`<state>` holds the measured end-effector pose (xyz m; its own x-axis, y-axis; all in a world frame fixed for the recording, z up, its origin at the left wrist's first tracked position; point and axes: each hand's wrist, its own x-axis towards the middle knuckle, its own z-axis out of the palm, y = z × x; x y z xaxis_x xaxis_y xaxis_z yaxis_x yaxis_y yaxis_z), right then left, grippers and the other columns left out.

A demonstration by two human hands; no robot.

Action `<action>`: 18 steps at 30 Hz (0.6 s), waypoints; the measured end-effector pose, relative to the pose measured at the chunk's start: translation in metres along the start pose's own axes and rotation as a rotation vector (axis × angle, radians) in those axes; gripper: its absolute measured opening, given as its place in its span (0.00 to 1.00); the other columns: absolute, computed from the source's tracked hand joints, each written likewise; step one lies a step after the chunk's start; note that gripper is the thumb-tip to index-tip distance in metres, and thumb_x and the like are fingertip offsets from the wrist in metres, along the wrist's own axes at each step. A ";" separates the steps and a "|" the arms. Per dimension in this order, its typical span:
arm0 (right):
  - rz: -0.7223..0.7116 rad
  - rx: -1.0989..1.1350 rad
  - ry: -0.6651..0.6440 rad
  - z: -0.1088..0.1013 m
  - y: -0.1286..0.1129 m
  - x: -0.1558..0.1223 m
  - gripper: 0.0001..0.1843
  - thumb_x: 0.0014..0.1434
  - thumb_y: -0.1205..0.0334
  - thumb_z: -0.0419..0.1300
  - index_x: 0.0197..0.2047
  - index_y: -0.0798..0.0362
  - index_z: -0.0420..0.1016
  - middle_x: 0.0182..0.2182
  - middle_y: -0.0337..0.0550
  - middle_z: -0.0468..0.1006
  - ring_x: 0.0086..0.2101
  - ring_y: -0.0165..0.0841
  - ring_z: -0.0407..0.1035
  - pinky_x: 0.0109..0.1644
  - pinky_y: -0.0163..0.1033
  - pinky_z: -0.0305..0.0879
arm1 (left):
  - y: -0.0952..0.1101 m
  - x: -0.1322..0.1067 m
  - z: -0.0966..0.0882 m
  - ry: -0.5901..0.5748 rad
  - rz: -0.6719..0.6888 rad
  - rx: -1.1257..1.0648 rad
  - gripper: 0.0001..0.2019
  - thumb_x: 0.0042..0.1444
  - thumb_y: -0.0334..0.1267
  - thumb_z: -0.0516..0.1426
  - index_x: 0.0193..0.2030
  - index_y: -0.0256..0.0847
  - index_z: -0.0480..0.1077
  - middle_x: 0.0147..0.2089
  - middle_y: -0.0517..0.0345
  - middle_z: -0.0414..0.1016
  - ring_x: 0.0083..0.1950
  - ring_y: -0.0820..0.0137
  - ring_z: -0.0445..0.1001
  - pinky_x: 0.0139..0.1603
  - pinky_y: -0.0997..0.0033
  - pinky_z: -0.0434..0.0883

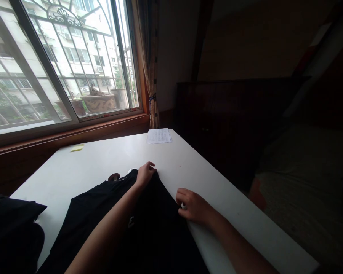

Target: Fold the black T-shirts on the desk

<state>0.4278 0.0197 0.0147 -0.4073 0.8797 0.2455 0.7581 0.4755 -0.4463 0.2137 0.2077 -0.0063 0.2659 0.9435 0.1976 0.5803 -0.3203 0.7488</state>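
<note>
While the left hand [145,173] clutches the far edge of the black garment [160,232], the right hand [193,206] pinches its side

The bare left arm [108,224] reaches far forward, almost straight, and leans a little to the right. At its end the left hand [145,173] lies with its back up, and its fingers [152,165] curl down and in. The bare right arm [234,243] comes in from the right side. The right hand [193,205] sits nearer the body, knuckles up and fingers bent in tight, like a small fist. The two hands are near each other but do not touch.
</note>
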 end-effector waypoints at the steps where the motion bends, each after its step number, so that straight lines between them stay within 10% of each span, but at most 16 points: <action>1: 0.004 -0.014 -0.010 0.000 -0.001 0.000 0.12 0.45 0.74 0.57 0.29 0.49 0.58 0.33 0.36 0.67 0.34 0.32 0.62 0.36 0.37 0.55 | -0.001 0.000 0.001 0.010 0.015 0.009 0.08 0.59 0.34 0.62 0.46 0.43 0.74 0.39 0.55 0.81 0.43 0.60 0.79 0.48 0.62 0.73; 13: -0.084 -0.124 0.063 0.008 -0.006 0.001 0.22 0.45 0.75 0.59 0.44 0.49 0.68 0.41 0.41 0.70 0.41 0.37 0.64 0.44 0.40 0.61 | -0.008 -0.012 -0.029 -0.223 0.598 0.194 0.08 0.65 0.37 0.57 0.45 0.47 0.78 0.49 0.54 0.79 0.54 0.61 0.74 0.61 0.57 0.70; 18: -0.240 -0.161 0.058 0.009 -0.018 0.003 0.08 0.54 0.70 0.62 0.34 0.50 0.68 0.38 0.42 0.71 0.39 0.37 0.63 0.46 0.42 0.61 | -0.011 -0.024 -0.044 -0.288 0.700 0.298 0.14 0.69 0.37 0.53 0.57 0.47 0.74 0.57 0.54 0.77 0.58 0.61 0.73 0.62 0.56 0.69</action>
<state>0.4082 0.0135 0.0160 -0.5583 0.7382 0.3786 0.7168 0.6590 -0.2279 0.1670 0.1924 0.0091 0.8073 0.4701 0.3568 0.3758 -0.8756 0.3035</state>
